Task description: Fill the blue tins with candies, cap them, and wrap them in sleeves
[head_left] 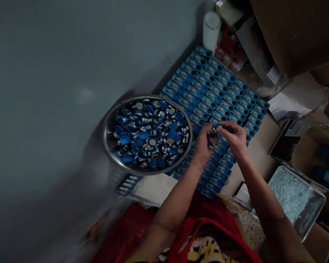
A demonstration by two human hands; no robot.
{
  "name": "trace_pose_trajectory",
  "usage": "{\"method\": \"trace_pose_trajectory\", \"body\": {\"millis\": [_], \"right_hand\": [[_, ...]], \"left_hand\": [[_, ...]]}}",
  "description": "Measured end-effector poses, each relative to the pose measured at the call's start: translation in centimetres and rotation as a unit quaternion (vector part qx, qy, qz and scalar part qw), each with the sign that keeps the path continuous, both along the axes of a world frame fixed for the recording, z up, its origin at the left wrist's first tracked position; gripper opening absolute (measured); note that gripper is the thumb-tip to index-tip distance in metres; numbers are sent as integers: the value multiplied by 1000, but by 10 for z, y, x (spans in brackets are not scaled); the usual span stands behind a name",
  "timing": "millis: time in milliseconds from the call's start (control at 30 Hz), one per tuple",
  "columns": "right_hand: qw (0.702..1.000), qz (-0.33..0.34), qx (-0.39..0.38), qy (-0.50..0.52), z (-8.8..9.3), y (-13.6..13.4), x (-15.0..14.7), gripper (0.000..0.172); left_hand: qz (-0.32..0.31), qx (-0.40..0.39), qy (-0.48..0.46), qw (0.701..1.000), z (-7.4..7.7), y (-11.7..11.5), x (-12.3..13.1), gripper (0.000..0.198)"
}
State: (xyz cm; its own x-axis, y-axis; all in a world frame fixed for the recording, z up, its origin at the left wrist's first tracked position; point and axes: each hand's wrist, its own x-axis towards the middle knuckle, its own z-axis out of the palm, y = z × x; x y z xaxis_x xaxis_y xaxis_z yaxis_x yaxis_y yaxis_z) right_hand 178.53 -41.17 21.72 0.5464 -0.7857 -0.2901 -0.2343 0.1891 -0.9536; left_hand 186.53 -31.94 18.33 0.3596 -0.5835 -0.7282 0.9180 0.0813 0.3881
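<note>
Blue packs (pixel 208 103) lie in tight, slanting rows across the worktop (pixel 259 148), side by side, probably so that they keep their order and all face up. Over the middle of those rows, the left hand (pixel 203 144) has its grip curled around a few small caps (pixel 218 128); the right hand (pixel 237 138) has thumb and fingertips together on one at the top. Holding a small stock in the left presumably lets the right take single caps.

The steel bowl (pixel 109 137), at the worktop's near left corner, is heaped with more caps, blue and silver, handy to the left hand. Past the right edge, a clear tray (pixel 308 225) holds pale blue granules (pixel 287 191); behind it, an open carton (pixel 301 149) contains dark blue items, too dim to identify.
</note>
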Motion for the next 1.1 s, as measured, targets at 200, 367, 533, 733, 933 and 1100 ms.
{"method": "trace_pose_trajectory", "body": {"millis": [200, 367, 533, 733, 933, 1100], "right_hand": [[980, 123, -154, 28, 3, 2, -27, 14], [933, 207, -279, 95, -30, 4, -34, 29], [925, 250, -271, 89, -34, 13, -30, 23], [954, 42, -267, 125, -31, -3, -31, 23], [895, 234, -334, 181, -60, -34, -25, 23], [925, 197, -296, 137, -66, -25, -29, 20]], "left_hand": [[40, -45, -33, 998, -7, -18, -9, 13], [54, -39, 79, 995, -32, -36, -2, 27], [58, -37, 89, 994, -45, -33, -6, 24], [33, -74, 216, 973, -50, -26, -2, 12], [50, 25, 252, 966, -58, -23, 0, 6], [39, 28, 279, 959, -54, -16, -2, 5]]}}
